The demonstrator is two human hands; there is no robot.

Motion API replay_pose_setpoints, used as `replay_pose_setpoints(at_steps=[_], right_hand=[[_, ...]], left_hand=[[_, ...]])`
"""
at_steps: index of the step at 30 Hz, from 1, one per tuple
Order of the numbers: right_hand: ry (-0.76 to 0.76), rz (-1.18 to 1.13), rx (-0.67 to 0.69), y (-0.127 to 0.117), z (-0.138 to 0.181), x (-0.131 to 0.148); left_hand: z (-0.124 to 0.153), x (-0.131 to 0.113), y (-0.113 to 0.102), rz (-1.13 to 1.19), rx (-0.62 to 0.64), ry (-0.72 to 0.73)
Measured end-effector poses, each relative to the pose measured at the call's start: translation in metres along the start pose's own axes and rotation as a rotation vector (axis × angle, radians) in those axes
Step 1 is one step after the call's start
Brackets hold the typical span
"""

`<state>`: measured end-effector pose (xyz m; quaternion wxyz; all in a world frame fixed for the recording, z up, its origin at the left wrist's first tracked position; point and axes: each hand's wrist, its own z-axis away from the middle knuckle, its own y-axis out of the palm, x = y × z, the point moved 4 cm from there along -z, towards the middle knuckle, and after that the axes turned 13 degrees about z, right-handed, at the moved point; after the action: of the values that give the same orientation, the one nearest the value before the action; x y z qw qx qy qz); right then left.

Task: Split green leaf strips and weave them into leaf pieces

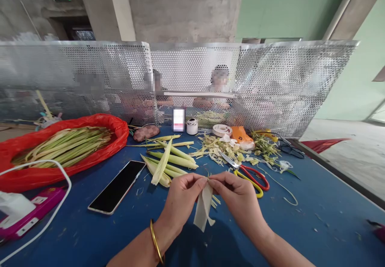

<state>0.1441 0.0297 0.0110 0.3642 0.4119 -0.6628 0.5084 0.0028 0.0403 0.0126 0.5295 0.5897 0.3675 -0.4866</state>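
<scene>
- Pale husk strip (pixel 201 213), thin and cream-coloured, pinched narrow at its twelve o'clock end, near six o'clock in the view.
- Its broad flap hangs towards six (a slimmer edge curls outward at five).

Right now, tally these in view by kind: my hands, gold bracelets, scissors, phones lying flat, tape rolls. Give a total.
Hands, left hand and right hand: 2
Gold bracelet: 1
Scissors: 1
Flat-lying phone: 1
Tape roll: 1
Total: 6
</scene>
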Motion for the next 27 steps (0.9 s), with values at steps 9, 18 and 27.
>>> replay_pose_setpoints(at_steps=[9,18,27], right_hand=[[0.025,-0.034,-0.017,0.002,0.0,0.002],[-0.178,0.102,-0.066,0.001,0.004,0.006],[-0.307,0.208,-0.129,0.002,0.007,0.01]], left_hand=[[-0.001,-0.001,0.0,-0.006,0.047,0.028],[0.0,0.0,-0.002,0.006,-0.027,-0.025],[-0.002,0.011,-0.001,0.183,0.0,-0.137]])
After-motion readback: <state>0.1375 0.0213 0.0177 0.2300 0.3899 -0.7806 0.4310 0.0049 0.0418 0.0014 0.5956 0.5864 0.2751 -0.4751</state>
